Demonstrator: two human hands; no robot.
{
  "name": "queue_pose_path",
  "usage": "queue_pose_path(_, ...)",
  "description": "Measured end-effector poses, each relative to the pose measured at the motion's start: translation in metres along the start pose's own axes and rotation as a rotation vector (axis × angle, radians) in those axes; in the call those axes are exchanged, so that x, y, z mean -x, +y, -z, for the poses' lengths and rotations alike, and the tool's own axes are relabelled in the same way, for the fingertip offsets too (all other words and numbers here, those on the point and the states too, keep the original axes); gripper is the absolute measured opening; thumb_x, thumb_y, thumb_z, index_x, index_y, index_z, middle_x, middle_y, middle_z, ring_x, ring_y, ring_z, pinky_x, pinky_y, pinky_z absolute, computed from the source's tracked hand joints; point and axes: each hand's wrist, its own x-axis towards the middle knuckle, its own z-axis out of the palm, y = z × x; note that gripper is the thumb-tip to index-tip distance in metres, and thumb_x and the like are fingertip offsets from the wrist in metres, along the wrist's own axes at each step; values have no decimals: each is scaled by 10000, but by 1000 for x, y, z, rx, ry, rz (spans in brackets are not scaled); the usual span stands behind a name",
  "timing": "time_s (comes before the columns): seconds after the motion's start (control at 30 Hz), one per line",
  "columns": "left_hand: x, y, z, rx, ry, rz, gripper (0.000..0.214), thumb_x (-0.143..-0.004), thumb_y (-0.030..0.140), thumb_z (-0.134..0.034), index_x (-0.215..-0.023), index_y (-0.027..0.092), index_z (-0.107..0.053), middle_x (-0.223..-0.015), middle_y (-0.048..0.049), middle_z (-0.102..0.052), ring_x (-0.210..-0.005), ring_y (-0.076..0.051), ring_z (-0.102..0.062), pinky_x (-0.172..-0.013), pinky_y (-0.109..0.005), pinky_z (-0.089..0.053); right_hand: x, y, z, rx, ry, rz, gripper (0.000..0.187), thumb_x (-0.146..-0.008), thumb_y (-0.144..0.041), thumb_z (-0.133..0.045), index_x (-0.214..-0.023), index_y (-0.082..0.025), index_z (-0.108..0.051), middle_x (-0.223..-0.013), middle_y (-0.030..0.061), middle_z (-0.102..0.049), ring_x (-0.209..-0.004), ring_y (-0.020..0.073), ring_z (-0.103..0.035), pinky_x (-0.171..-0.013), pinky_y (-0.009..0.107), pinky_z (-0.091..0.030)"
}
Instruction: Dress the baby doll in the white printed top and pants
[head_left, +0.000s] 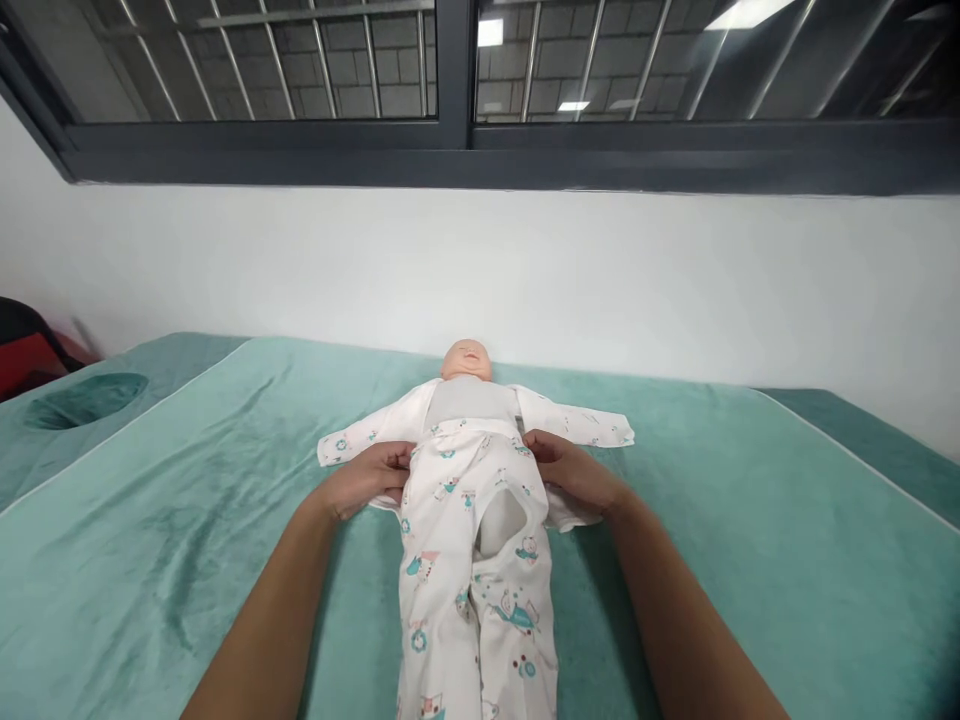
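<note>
A baby doll (466, 358) lies on its back, its head toward the wall. It wears a white patterned baby top (576, 423), with both sleeves spread out and the front open over a grey-white torso. White printed baby trousers (442, 540) cover its lower body up to the waist, and an opening shows at the crotch. My left hand (373, 477) is closed at the left side of the trousers, below the waistband. Opposite it, my right hand (574, 470) is closed on their right side near the waistband. Both sets of fingertips are partly hidden by the cloth.
A green sheet (225, 520) with some creases covers the bed, which has a round hole (86, 400) at the far left. Behind stands a white wall (480, 270) below a dark-framed barred window (450, 155). A red and black object (30, 355) sits at the left edge.
</note>
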Motion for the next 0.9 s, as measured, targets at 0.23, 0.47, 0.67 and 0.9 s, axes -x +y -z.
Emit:
queue_pose_path(0.23, -1, -3, -2, 193, 2, -32, 413, -656, 169, -692, -1068, 174, -655, -1052, -69, -687, -919, -206, -633, -766, -285, -487, -4, 3, -6, -184, 49, -36, 292, -670, -334, -783, -880, -190, -640, -842, 21, -646, -746, 157, -574, -669, 278, -439)
queue_pose_path(0.47, -8, -8, -10, 226, 216, -161, 285, -667, 303, -712, -892, 170, -598, -852, -30, -663, -751, -158, -605, -637, -238, -451, -11, 7, -17, -170, 180, 53, 265, -666, -343, -749, -785, -177, -580, -756, 10, -614, -687, 141, -536, -634, 266, -423)
queue_pose_path(0.67, -13, -8, -19, 148, 364, -200, 257, -702, 343, -674, -761, 196, -472, -681, 52, -535, -558, -81, -456, -505, -182, -330, -23, 21, -18, -143, 297, 137, 314, -607, -197, -720, -681, -184, -415, -648, -63, -467, -579, 69, -381, -522, 193, -303)
queue_pose_path(0.9, -20, -13, -20, 164, 355, -246, 199, -723, 243, -639, -769, 207, -449, -679, 63, -492, -550, -76, -400, -482, -181, -292, -25, 21, -20, -226, 227, 191, 271, -627, -163, -673, -768, -199, -445, -779, -40, -540, -643, 93, -453, -558, 207, -361)
